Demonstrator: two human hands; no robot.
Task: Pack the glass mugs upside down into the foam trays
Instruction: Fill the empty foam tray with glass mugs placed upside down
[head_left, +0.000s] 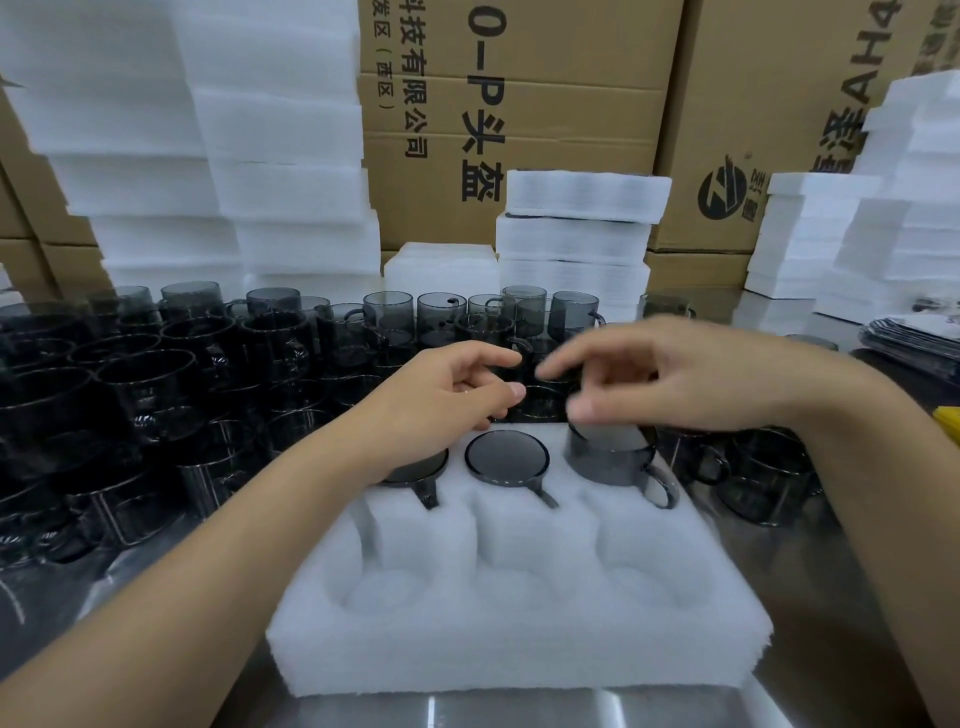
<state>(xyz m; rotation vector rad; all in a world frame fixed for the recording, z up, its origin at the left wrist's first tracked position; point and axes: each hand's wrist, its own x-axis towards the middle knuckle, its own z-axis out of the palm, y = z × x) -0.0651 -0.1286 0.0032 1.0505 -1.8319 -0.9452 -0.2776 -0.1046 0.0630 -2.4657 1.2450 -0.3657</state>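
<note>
A: Head view, looking from where?
B: Above the near edge of the white six-pocket foam tray (519, 639). Pitched forward and down, close in.
A: Far limit?
B: Brown printed cardboard cartons (582, 104) at the back. Wide-angle bowing at the frame edges.

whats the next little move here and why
Probably press the right mug down with the right hand, which is just above it. That mug stands well proud of the foam tray, while the middle mug sits flush in its pocket. It looks only part-seated, so seating it likely comes before filling the near row.
</note>
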